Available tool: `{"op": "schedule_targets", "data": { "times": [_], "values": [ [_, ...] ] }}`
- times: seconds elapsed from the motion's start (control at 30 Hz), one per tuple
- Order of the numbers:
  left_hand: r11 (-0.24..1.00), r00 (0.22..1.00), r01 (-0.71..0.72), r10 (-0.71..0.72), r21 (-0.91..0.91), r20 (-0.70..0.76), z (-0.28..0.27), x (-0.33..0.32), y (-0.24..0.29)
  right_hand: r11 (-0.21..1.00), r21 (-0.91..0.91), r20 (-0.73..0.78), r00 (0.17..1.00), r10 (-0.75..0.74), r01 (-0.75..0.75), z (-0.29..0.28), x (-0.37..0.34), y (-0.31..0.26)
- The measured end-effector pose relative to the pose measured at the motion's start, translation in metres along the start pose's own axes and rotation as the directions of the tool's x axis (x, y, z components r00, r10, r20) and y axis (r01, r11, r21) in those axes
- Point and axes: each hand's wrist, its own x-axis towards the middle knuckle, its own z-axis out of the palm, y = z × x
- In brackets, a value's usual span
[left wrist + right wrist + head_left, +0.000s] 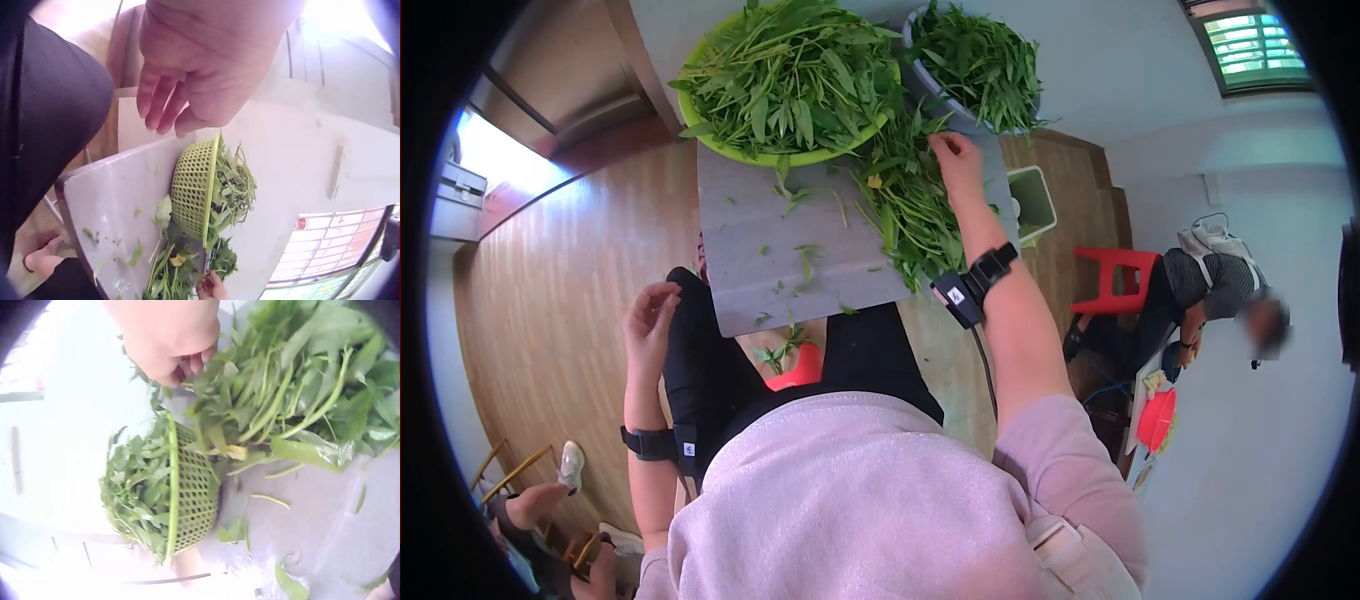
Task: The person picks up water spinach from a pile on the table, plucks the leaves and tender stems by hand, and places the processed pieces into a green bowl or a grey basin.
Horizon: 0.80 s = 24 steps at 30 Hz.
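Observation:
My right hand (962, 170) is over the far end of a loose pile of water spinach (915, 225) on the grey table. Seen from the right wrist, its thumb and curled fingers pinch a stem at the pile's edge; the fingers partly hide it. My left hand (648, 322) hangs beside my left knee, fingers loosely bent, holding nothing; the left wrist view shows the same hand (200, 69) off the table's side. A green perforated basket (690, 105) heaped with leafy greens (800, 80) stands at the far left. Right of it is a grey-blue basin (925, 85) of picked greens (975, 65).
Scattered leaf bits lie on the table top (750, 230). A pale green bin (1032, 200) stands on the floor at right. Below the table's near edge is a red stool (800, 370) with greens. A seated person (1215, 270) is at right beside a red stool (1115, 280).

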Motion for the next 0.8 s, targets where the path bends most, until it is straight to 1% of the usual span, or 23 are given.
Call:
{"op": "schedule_targets", "data": {
  "times": [0.03,0.07,0.1,0.13,0.17,0.2,0.23,0.27,0.3,0.33,0.37,0.4,0.43,0.5,0.53,0.6,0.63,0.67,0.73,0.77,0.8],
  "values": [
    [1.0,1.0,0.0,0.0,-0.003,0.003,0.004,0.002,0.004,0.985,0.171,0.025,0.999,-0.021,0.017,-0.01,-0.007,-0.009],
    [1.0,1.0,-0.025,0.025,-0.012,0.012,0.009,0.005,0.01,0.941,0.338,0.044,0.998,-0.047,0.029,-0.022,-0.015,-0.022],
    [0.998,0.998,-0.051,0.052,-0.02,0.021,0.015,0.006,0.014,0.941,0.336,0.039,0.998,-0.047,0.031,-0.034,-0.024,-0.039],
    [0.998,0.998,-0.055,0.056,-0.021,0.025,0.022,0.008,0.018,0.921,0.391,0.111,0.992,-0.058,0.01,-0.046,-0.034,-0.059],
    [0.997,0.995,-0.076,0.077,-0.02,0.057,0.028,0.01,0.022,0.896,0.445,0.182,0.98,-0.075,-0.014,-0.055,-0.043,-0.074],
    [0.995,0.991,-0.097,0.098,-0.019,0.087,0.032,0.011,0.025,0.893,0.449,0.179,0.981,-0.08,-0.009,-0.061,-0.05,-0.082],
    [0.994,0.991,-0.106,0.106,-0.013,0.081,0.036,0.01,0.024,0.87,0.49,0.264,0.96,-0.097,-0.047,-0.065,-0.057,-0.09],
    [0.987,0.983,-0.16,0.16,-0.007,0.094,0.039,0.009,0.019,0.844,0.529,0.349,0.929,-0.12,-0.09,-0.066,-0.064,-0.097],
    [0.978,0.972,-0.211,0.209,0.005,0.103,0.04,0.005,0.026,0.835,0.542,0.357,0.925,-0.132,-0.09,-0.066,-0.071,-0.104],
    [0.971,0.964,-0.223,0.207,0.088,0.165,0.048,0.006,0.036,0.833,0.54,0.446,0.881,-0.162,-0.12,-0.064,-0.078,-0.11],
    [0.957,0.956,-0.234,0.193,0.172,0.223,0.062,0.006,0.059,0.831,0.535,0.531,0.826,-0.191,-0.152,-0.061,-0.086,-0.116],
    [0.932,0.94,-0.297,0.247,0.207,0.235,0.068,0.004,0.073,0.822,0.547,0.541,0.816,-0.203,-0.158,-0.057,-0.094,-0.122],
    [0.903,0.921,-0.356,0.296,0.242,0.252,0.072,0.002,0.086,0.858,0.492,0.61,0.762,-0.217,-0.15,-0.052,-0.103,-0.127],
    [0.791,0.821,-0.561,0.493,0.245,0.289,0.08,0.003,0.108,0.904,0.407,0.724,0.649,-0.233,-0.131,-0.043,-0.117,-0.135],
    [0.789,0.825,-0.556,0.488,0.26,0.285,0.086,-0.001,0.118,0.898,0.418,0.727,0.642,-0.242,-0.135,-0.038,-0.125,-0.14],
    [0.703,0.732,-0.678,0.621,0.215,0.279,0.095,-0.008,0.13,0.934,0.324,0.841,0.498,-0.213,-0.149,-0.028,-0.139,-0.149],
    [0.703,0.734,-0.677,0.619,0.22,0.279,0.096,-0.012,0.13,0.935,0.329,0.855,0.463,-0.236,-0.132,-0.022,-0.146,-0.15],
    [0.68,0.724,-0.688,0.622,0.253,0.297,0.097,-0.014,0.128,0.934,0.332,0.854,0.462,-0.238,-0.133,-0.016,-0.15,-0.149],
    [0.656,0.714,-0.699,0.623,0.285,0.318,0.093,-0.016,0.118,0.95,0.291,0.901,0.366,-0.231,-0.116,-0.008,-0.158,-0.148],
    [0.659,0.732,-0.678,0.565,0.327,0.38,0.087,-0.017,0.112,0.957,0.272,0.912,0.345,-0.223,-0.103,-0.008,-0.162,-0.154],
    [0.658,0.746,-0.658,0.502,0.368,0.437,0.081,-0.018,0.108,0.957,0.271,0.912,0.345,-0.221,-0.103,-0.007,-0.166,-0.157]
  ]
}}
